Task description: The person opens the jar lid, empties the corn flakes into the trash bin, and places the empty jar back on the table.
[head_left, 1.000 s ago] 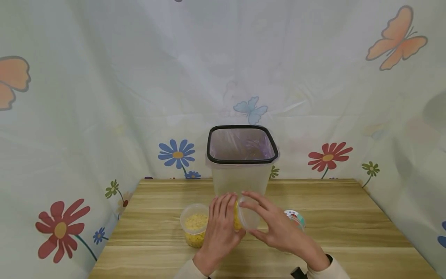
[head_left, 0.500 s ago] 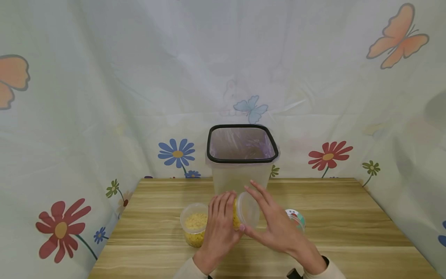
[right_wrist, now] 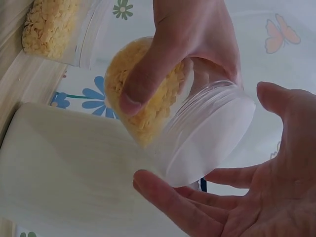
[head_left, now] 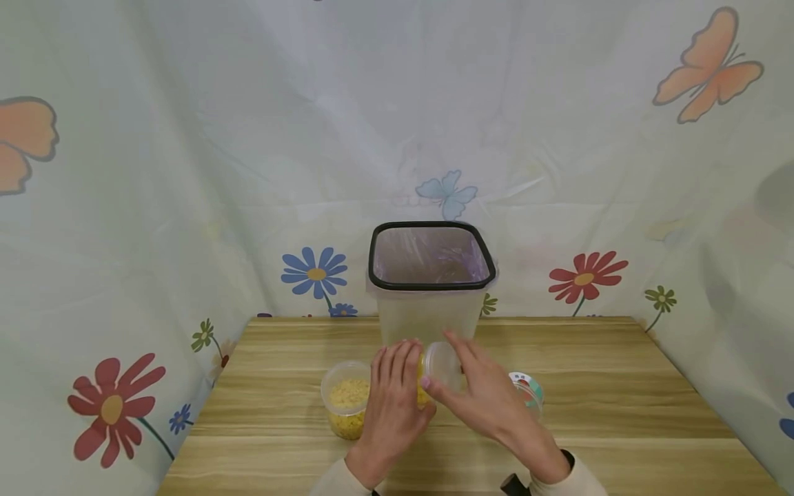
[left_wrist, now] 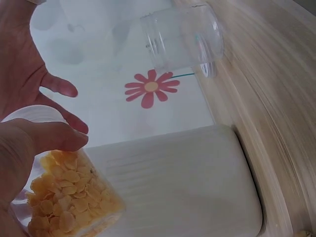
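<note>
My left hand (head_left: 397,396) grips a clear plastic jar (right_wrist: 148,98) of yellow flakes, which look like corn flakes. The jar is tipped sideways, its whitish lid (right_wrist: 212,138) facing my right hand (head_left: 486,393). That hand is spread around the lid with fingers apart; in the right wrist view the thumb stands off the rim, and a fingertip is close to the opposite edge. Whether any finger touches the lid I cannot tell. In the left wrist view, the held jar's flakes (left_wrist: 74,197) show below my thumb.
An uncovered jar of flakes (head_left: 347,406) stands left of my left hand. Behind both hands is a bin (head_left: 428,310) with a black rim and a plastic liner. A clear jar (left_wrist: 180,37) stands to the right, with a round printed piece (head_left: 526,389) near it. The table (head_left: 595,386) is wooden.
My right hand's fingers have opened wider and shifted around the lid, the thumb moving upward and left. The left hand and its jar have barely moved.
</note>
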Motion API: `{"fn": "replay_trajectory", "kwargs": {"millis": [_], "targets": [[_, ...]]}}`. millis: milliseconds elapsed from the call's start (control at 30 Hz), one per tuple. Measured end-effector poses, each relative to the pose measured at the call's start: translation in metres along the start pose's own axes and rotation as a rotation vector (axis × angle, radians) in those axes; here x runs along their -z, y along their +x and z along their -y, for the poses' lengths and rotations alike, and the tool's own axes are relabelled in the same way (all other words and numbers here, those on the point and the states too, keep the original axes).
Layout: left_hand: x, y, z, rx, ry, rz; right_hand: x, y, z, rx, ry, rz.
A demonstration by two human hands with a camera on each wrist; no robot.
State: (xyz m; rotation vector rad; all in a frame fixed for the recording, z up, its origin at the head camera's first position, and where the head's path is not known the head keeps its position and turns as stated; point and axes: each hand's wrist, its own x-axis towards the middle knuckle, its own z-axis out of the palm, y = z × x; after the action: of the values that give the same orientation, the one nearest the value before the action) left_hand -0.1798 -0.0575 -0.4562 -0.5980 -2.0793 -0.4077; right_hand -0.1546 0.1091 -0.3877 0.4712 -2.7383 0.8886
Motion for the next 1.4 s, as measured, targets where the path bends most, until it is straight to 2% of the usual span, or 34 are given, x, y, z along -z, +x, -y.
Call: {"fn": "replay_trajectory", "kwargs": {"millis": [133, 267, 467, 600, 1000, 1100, 1167, 1300, 1400], "targets": [[0.000, 0.000, 0.000, -0.001, 0.015, -0.001, -0.002, 0.001, 0.001, 0.003, -0.010, -0.010], [0.000, 0.000, 0.000, -0.005, 0.026, -0.003, -0.001, 0.001, -0.001, 0.062, -0.013, -0.033], [0.000, -0.002, 0.002, -0.003, 0.014, 0.006, 0.003, 0.002, -0.005, 0.269, 0.008, -0.025], [0.002, -0.003, 0.003, -0.004, -0.014, 0.013, 0.005, 0.003, -0.008, 0.406, -0.044, -0.039], [0.006, 0.000, 0.003, 0.007, -0.032, 0.012, 0.008, 0.004, -0.017, 0.628, -0.087, -0.003], [0.007, 0.000, 0.002, 0.016, -0.035, 0.018, 0.008, 0.003, -0.016, 0.625, -0.094, -0.005], [0.008, 0.000, 0.002, 0.021, -0.041, 0.021, 0.008, 0.001, -0.013, 0.592, -0.079, -0.022], [0.008, 0.000, 0.002, 0.018, -0.049, 0.010, 0.006, -0.004, -0.001, 0.462, -0.035, -0.109], [0.008, 0.001, 0.002, 0.005, -0.039, -0.025, 0.006, -0.006, 0.009, 0.347, -0.021, -0.164]]}}
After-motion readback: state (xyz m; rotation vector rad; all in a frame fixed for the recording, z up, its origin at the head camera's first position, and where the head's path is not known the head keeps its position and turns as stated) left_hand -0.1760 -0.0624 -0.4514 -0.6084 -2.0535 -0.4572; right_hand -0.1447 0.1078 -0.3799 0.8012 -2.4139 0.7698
